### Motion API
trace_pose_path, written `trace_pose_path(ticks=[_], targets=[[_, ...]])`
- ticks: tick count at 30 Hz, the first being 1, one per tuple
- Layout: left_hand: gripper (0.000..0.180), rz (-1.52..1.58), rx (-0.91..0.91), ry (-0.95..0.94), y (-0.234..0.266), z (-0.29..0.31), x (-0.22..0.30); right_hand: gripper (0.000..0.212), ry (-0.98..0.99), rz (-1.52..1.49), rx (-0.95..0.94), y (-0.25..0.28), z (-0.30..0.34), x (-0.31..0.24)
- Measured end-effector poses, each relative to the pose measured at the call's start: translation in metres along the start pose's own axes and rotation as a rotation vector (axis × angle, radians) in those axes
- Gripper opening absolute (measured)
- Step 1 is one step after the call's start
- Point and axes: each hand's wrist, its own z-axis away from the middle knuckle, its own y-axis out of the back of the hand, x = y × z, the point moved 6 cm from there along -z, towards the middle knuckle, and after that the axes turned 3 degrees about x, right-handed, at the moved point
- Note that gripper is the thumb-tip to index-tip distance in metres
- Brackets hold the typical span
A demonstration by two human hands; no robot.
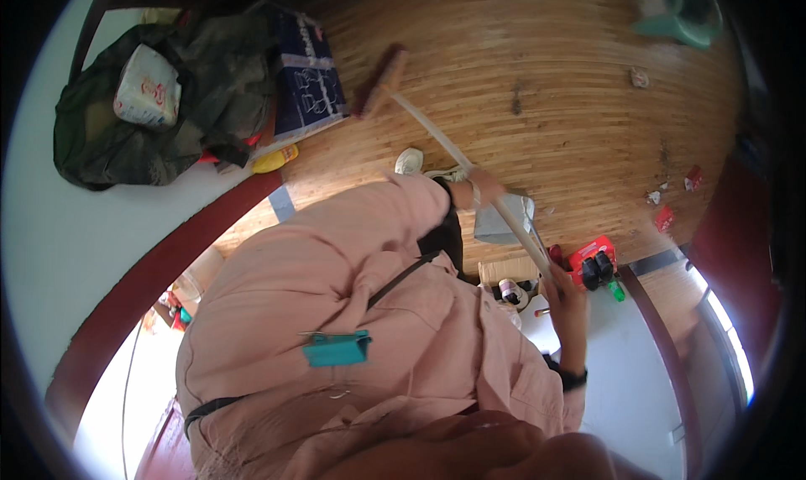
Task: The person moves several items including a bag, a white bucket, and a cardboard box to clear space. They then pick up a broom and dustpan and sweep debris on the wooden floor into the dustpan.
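Note:
A broom slants across the view, its pale handle (432, 132) running from the far left toward my right side. Its reddish-brown head (379, 84) is at the floor beside the blue box. My left hand (478, 188) is wrapped round the middle of the handle, just above my light shoe (409, 161). Closer to my body, my right hand (566, 300) grips the upper end of the handle. The fingers of both hands are slightly blurred.
Litter lies on the wooden floor: a crumpled wrapper (640, 78) and red scraps (664, 220). A green plastic container (680, 27) stands far right. At left, a blue box (309, 77) adjoins dark clothing (197, 86) topped by a white packet (149, 87). A red box (593, 252) is right.

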Motion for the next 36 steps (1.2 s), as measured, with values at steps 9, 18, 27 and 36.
trace_pose_path(ticks=[9, 18, 27, 36], targets=[[0.023, -0.336, -0.200, 0.526, 0.045, -0.063, -0.188, 0.025, 0.189, -0.067, 0.082, -0.115, -0.185, 0.032], [0.010, 0.062, -0.004, -0.141, -0.069, -0.163, 0.137, 0.030, -0.310, 0.239, -0.054, 0.083, 0.019, 0.135], [0.009, 0.077, 0.058, -0.327, 0.017, -0.183, 0.198, 0.031, -0.146, -0.037, 0.174, 0.168, 0.046, 0.157], [0.013, -0.177, 0.277, 0.464, 0.186, -0.191, -0.104, 0.021, 0.416, 0.087, 0.237, 0.087, -0.254, 0.086]])
